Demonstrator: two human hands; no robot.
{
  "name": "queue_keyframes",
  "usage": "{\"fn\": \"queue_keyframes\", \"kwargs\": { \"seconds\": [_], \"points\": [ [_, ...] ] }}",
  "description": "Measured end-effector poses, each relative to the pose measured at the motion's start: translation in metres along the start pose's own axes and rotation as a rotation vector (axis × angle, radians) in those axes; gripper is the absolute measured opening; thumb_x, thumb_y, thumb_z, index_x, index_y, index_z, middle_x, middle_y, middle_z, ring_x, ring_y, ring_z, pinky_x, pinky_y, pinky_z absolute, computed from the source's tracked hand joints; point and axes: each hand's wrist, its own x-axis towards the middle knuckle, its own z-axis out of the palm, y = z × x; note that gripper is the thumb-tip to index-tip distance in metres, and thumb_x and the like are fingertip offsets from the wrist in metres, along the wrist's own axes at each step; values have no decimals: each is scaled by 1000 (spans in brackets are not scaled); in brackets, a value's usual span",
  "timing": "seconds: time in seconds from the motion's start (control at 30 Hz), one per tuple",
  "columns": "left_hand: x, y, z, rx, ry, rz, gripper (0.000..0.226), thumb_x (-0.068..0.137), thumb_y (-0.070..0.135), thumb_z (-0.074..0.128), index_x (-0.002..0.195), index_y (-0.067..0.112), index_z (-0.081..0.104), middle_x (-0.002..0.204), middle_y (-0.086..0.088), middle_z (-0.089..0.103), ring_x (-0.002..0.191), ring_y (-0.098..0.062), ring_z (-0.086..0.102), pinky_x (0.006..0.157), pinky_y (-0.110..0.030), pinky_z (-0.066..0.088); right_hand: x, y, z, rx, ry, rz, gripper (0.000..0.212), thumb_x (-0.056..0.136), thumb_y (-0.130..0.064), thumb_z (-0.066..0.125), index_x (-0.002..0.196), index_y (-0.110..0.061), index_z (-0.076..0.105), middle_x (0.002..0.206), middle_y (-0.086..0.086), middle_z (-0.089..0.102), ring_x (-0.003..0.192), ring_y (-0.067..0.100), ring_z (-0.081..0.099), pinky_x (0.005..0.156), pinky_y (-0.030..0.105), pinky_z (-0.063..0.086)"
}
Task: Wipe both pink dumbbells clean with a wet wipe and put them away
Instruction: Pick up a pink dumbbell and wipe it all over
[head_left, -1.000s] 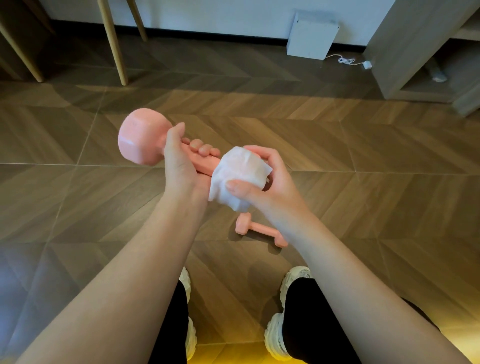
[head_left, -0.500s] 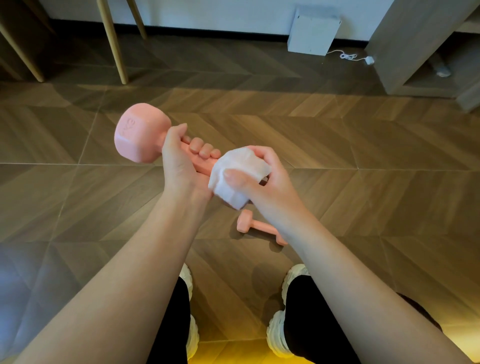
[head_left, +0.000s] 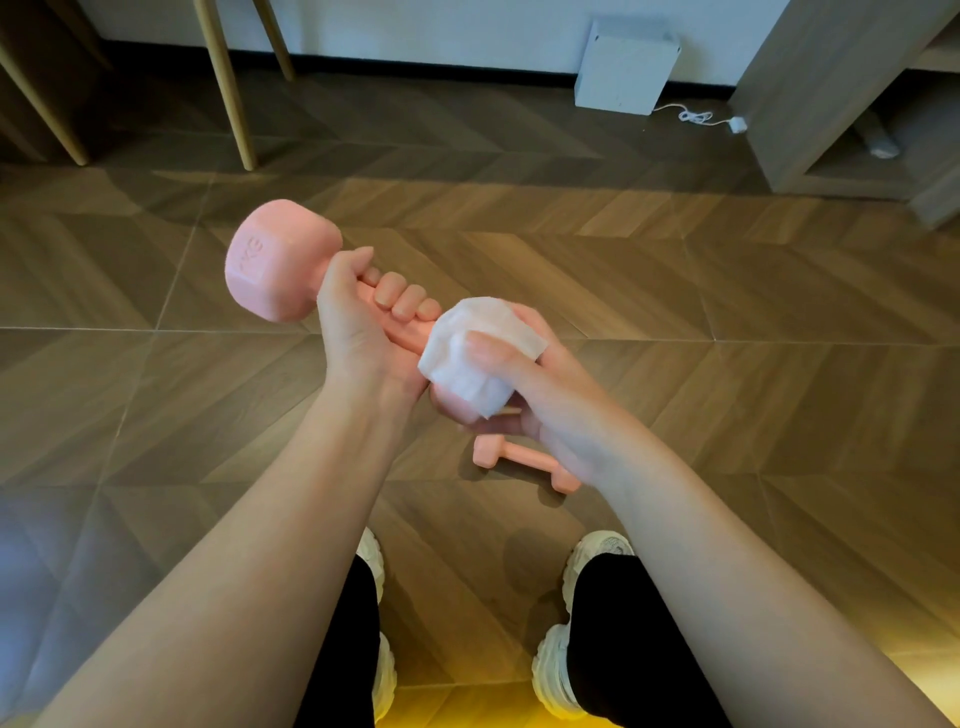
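Note:
My left hand (head_left: 363, 332) grips the handle of a pink dumbbell (head_left: 280, 262), held up in front of me with one head pointing up and left. My right hand (head_left: 524, 384) holds a white wet wipe (head_left: 475, 348) wrapped over the dumbbell's near head, thumb pressing on the wipe. That head is mostly hidden under the wipe and my fingers. A second pink dumbbell (head_left: 519, 460) lies on the wooden floor just below my right wrist, partly hidden by it.
My two feet in white shoes (head_left: 566, 654) stand at the bottom. Wooden furniture legs (head_left: 228, 88) rise at the top left. A white box (head_left: 626, 65) with a cable leans on the far wall. A grey cabinet (head_left: 810, 93) stands at the top right.
The held dumbbell has turned so the marking on its far head faces me more. My right hand with the wipe has shifted slightly down around the near head.

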Motion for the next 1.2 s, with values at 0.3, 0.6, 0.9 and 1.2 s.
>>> {"fn": "queue_keyframes", "kwargs": {
  "seconds": [0.3,0.6,0.9,1.2],
  "points": [
    [3,-3,-1,35,56,-25,35,93,24,55,68,20,31,50,7,26,40,-8,27,44,-20,29,2,11,4,-44,84,-54,60,62,-44,82,114,-40,53,120,3,66,66,12,60,64,38,51],
    [5,0,-4,7,41,2,35,93,18,48,64,20,29,50,7,23,41,-10,22,43,-23,27,0,4,-2,-134,11,-97,63,67,-33,80,122,-44,54,125,-5,58,100,25,65,71,78,45],
    [5,-7,0,40,50,-15,33,93,17,47,66,20,29,50,7,22,40,-10,21,43,-22,25,0,10,-4,-125,31,-55,44,78,-58,62,119,-46,51,113,3,67,70,19,65,69,80,41],
    [3,-3,-1,28,11,-12,36,93,18,47,62,20,27,50,6,22,41,-10,21,46,-23,24,1,6,5,-60,93,-65,49,71,-50,75,116,-41,55,117,-4,67,90,23,69,68,53,50]
  ]
}}
